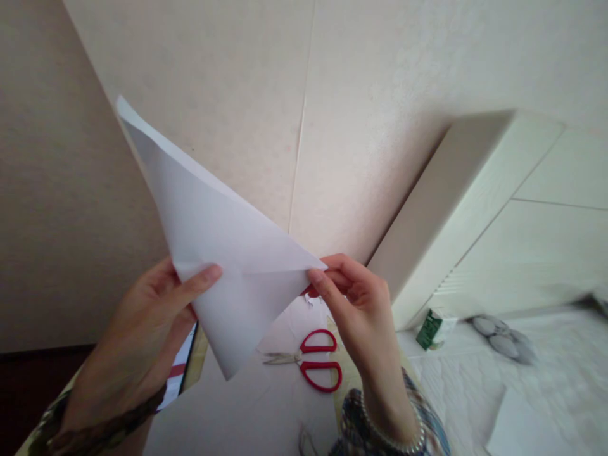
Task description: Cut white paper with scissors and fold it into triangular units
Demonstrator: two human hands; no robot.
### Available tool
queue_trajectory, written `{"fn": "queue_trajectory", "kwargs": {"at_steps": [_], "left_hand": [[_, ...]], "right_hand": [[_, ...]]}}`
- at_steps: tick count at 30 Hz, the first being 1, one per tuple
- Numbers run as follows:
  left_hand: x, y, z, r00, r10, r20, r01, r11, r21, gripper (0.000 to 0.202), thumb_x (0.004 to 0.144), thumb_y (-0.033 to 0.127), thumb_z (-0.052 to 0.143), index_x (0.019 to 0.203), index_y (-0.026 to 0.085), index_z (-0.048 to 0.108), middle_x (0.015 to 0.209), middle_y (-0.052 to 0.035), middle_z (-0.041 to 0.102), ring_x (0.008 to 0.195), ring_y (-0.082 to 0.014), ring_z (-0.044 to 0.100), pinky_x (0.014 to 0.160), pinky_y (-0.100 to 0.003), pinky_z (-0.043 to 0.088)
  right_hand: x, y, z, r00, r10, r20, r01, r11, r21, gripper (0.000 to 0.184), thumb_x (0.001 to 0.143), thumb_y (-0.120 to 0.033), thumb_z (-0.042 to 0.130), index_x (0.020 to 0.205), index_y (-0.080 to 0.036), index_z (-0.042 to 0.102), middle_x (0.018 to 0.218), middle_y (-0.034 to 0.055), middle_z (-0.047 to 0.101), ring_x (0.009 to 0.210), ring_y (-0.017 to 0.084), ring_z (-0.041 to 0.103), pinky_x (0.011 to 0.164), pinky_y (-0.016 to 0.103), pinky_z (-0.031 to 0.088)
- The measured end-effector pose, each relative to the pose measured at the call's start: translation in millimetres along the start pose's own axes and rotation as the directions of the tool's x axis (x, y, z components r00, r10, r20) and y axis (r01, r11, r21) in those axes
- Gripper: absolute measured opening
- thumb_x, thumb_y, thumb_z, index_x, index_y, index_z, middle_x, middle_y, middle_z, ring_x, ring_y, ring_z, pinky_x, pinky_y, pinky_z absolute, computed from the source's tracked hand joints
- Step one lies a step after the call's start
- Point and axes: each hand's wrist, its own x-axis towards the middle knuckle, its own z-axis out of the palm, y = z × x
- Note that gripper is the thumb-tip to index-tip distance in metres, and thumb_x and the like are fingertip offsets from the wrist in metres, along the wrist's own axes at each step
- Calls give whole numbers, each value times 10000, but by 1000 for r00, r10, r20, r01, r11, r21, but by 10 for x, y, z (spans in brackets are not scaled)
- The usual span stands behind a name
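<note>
I hold a white sheet of paper [223, 253], folded into a triangle, up in front of the wall. My left hand [152, 323] grips its left edge, thumb on the front and fingers behind. My right hand [351, 304] pinches the paper's right corner between thumb and fingers. One point of the paper rises to the upper left, another hangs down at the centre. Below the paper lie red-handled scissors [313, 361], shut, on a white sheet.
A pale headboard [498, 221] stands at the right against the wall. A white quilted bed [475, 380] carries a small green carton [430, 329], a grey patterned cushion [503, 339] and another white sheet [522, 424]. A striped item [178, 370] shows behind my left wrist.
</note>
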Motion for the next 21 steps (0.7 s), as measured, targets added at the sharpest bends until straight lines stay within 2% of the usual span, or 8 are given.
{"fn": "queue_trajectory", "kwargs": {"at_steps": [8, 17, 21], "left_hand": [[-6, 15, -18, 1000, 5, -28, -4, 1000, 29, 341, 480, 227, 940, 773, 186, 770, 753, -14, 804, 763, -196, 745, 615, -179, 601], [-29, 26, -30, 1000, -9, -21, 10, 999, 31, 369, 460, 201, 935, 795, 184, 782, 784, -26, 811, 782, -213, 749, 599, -182, 602], [-9, 30, 1, 999, -17, -34, 18, 999, 34, 365, 427, 203, 947, 750, 189, 780, 724, -12, 799, 745, -202, 740, 601, -183, 606]], "right_hand": [[-10, -12, -20, 1000, 25, 8, -25, 1000, -17, 125, 855, -289, 666, 755, -213, 677, 638, -10, 750, 635, 155, 724, 616, 250, 544], [-6, -10, -29, 1000, 18, 16, -18, 1000, -15, 150, 863, -291, 666, 733, -216, 670, 638, -12, 750, 628, 148, 720, 607, 244, 537], [-10, -6, -39, 1000, 23, 17, -22, 1000, -11, 137, 864, -284, 670, 747, -213, 676, 644, -17, 752, 633, 144, 722, 613, 236, 534]]}}
